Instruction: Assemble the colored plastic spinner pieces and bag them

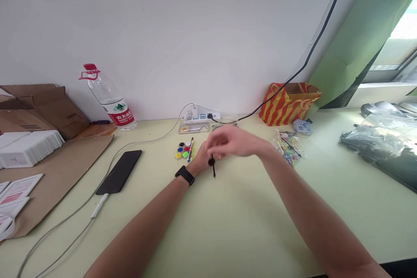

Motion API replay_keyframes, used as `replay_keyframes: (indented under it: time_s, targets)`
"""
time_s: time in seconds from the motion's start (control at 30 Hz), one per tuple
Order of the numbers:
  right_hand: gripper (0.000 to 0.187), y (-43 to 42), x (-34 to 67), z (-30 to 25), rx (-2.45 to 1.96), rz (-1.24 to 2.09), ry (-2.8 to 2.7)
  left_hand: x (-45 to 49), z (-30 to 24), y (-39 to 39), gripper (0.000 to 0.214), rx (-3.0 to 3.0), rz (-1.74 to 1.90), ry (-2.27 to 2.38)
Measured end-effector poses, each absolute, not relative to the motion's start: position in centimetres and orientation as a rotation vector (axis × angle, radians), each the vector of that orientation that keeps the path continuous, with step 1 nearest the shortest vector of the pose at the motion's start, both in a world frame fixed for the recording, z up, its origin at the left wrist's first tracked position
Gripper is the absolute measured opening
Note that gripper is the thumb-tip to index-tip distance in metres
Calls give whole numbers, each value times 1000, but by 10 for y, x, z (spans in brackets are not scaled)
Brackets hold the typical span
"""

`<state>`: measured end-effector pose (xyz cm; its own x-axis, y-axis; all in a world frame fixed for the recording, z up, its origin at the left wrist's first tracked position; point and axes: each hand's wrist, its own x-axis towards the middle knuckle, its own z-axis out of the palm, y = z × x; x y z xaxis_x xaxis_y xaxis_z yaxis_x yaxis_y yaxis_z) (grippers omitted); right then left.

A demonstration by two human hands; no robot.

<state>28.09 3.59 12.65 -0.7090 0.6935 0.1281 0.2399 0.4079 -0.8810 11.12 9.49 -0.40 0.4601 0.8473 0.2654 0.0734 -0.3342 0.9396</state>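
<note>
My left hand (202,155), with a black watch on its wrist, is raised over the table and mostly hidden behind the right one. My right hand (233,140) is slightly blurred, its fingers curled together in a pinch. Just below its fingertips shows a small round black piece with a thin dark stick (213,168) pointing down. Both hands meet around this piece; how the left fingers hold it is hidden. Left of the hands lie several small coloured discs (185,155) in black, red, blue, green and yellow, next to a bundle of thin coloured sticks (191,149).
Behind the hands are a clear flat case (193,128) and a power strip (202,116). A clear bag of small parts (289,145) and a striped bag (289,106) lie right. Leftward are a phone (120,172) on a cable, a large bottle (112,102) and cardboard (65,173).
</note>
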Motion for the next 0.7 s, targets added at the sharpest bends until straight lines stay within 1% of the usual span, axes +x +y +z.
replay_keyframes:
  time_s: [0.13,0.2,0.27,0.4,0.7]
  targets:
    - [26,38,315,148,-883,715,-1661,115,-6,94,59,1730,887,762]
    - [29,39,324,151,-936,534,-1560,116,-7,95,62,1740,879,768]
    - [29,42,326,147,-995,441,-1563,116,-7,95,62,1749,888,780]
    - [22,52,318,132,-1084,387,-1691,116,-3,93,59,1740,886,786]
    - [13,67,303,106,-1180,500,-1993,119,-1,89,56,1640,891,751]
